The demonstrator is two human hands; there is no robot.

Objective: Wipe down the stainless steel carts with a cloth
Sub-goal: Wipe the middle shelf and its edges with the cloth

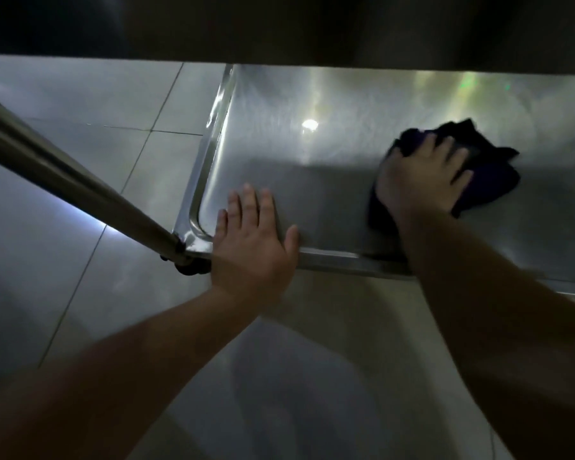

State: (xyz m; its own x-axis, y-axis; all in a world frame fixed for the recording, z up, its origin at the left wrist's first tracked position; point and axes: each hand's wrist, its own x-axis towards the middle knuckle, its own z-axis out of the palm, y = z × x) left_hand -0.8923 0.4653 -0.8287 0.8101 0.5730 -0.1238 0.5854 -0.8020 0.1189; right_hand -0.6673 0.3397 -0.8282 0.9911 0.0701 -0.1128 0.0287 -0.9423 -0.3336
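I look down at the bottom shelf of a stainless steel cart (pixel 312 94), a shiny tray with a raised rim. My right hand (pixel 419 174) presses flat on a dark crumpled cloth (pixel 488 180) in the right half of the shelf, fingers spread over it. My left hand (pixel 253 237) lies flat with straight fingers on the shelf's near edge, close to the front left corner. The cloth's near part is hidden under my right palm.
A round steel post (pixel 63 174) slants from the left edge down to the cart's front left corner, where a dark caster (pixel 190 268) shows. A dark upper shelf (pixel 279 24) overhangs the back of the tray. Pale floor tiles (pixel 80 94) surround the cart.
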